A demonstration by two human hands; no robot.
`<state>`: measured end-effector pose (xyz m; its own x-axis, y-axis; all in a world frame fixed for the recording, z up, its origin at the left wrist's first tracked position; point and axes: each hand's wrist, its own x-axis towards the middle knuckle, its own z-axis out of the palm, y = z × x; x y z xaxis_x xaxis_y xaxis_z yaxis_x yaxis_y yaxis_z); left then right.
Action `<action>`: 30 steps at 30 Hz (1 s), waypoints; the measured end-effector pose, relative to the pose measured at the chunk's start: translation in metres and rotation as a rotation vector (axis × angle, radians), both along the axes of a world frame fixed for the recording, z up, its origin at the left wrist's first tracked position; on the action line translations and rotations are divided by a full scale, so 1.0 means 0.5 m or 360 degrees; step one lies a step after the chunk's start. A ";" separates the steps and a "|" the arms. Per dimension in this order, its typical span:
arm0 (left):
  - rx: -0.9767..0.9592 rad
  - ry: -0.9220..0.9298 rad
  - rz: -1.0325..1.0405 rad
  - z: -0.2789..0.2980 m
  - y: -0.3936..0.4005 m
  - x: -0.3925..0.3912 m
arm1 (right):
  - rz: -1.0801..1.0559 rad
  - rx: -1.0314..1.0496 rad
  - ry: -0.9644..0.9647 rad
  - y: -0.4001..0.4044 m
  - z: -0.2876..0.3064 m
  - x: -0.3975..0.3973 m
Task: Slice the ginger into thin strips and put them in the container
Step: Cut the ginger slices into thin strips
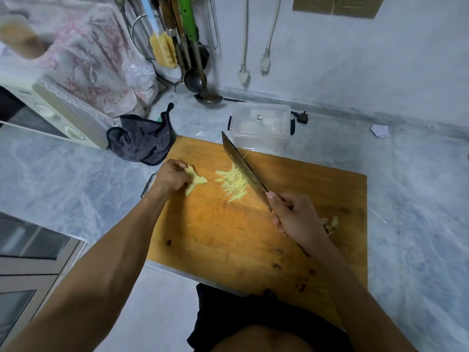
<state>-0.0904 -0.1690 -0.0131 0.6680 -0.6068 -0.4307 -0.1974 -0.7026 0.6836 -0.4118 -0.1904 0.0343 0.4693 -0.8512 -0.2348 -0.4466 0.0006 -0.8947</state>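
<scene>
1. Both hands are at work over a wooden cutting board (228, 237) that lies on a grey marbled counter (63, 179).
2. The left hand (170, 176) is at the board's left edge, its fingers curled round a peeled, knobbly piece of ginger (195, 182), which rests on the wood and juts out to the right of the fist.
3. The right hand (295, 217) grips the handle of a cleaver (243, 171), fingers wrapped tight, thumb lying near the base of the blade.
4. The cleaver's blade runs diagonally away from the hand toward the back of the board, tilted, with its lower edge against the right side of a pile of ginger strips (232, 185).
5. That pile of thin pale-yellow strips sits on the board between the ginger piece and the blade, just beside the ginger but not touching it.
6. 1 clear plastic container (261, 128) with dark side clips stands at the board's far edge, beyond the blade's tip; no strips show inside it.
7. Some ginger scraps (331, 223) lie on the board just behind the right hand, partly hidden.
8. Off the board's far left corner lies a crumpled dark cloth (142, 142), next to a microwave (50, 110) under a floral cover.
9. Several ladles and utensils (190, 59) hang against the wall behind.
</scene>
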 end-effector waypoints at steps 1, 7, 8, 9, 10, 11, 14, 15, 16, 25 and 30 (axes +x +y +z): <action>-0.0057 0.0040 0.0030 0.002 0.005 0.000 | -0.0006 0.0010 -0.0001 0.001 0.001 0.002; -0.0362 0.0332 0.0361 0.007 0.062 -0.024 | -0.0020 -0.0006 0.0051 0.007 0.012 0.018; -0.0393 0.0344 0.0437 0.010 0.071 -0.026 | -0.0016 0.0005 0.0029 0.009 0.014 0.020; -0.0417 0.0361 0.0501 0.015 0.080 -0.027 | -0.0009 0.0016 0.0009 0.011 0.016 0.021; -0.0441 0.0391 0.0551 0.024 0.091 -0.029 | 0.0001 0.0028 -0.0003 0.014 0.017 0.023; -0.0452 0.0423 0.0566 0.029 0.099 -0.030 | 0.0005 0.0042 -0.0007 0.015 0.016 0.022; -0.0376 0.0479 0.0434 0.041 0.137 -0.043 | 0.0018 0.0084 0.0000 0.022 0.013 0.024; -0.0331 0.0502 0.0370 0.039 0.150 -0.050 | 0.0016 0.0091 0.0001 0.024 0.012 0.024; -0.0270 0.0513 0.0307 0.034 0.163 -0.058 | 0.0011 0.0096 -0.0002 0.026 0.012 0.024; -0.0069 -0.0549 -0.0315 -0.034 0.202 -0.091 | 0.0048 0.0060 0.0002 0.033 0.015 0.021; 0.0038 -0.0699 -0.0295 -0.038 0.133 -0.078 | 0.0041 0.0020 0.0002 0.031 0.017 0.016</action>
<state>-0.1293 -0.1025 -0.0320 0.6713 -0.7264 -0.1473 -0.5876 -0.6427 0.4916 -0.4037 -0.1748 0.0429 0.4906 -0.8359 -0.2462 -0.4479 0.0005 -0.8941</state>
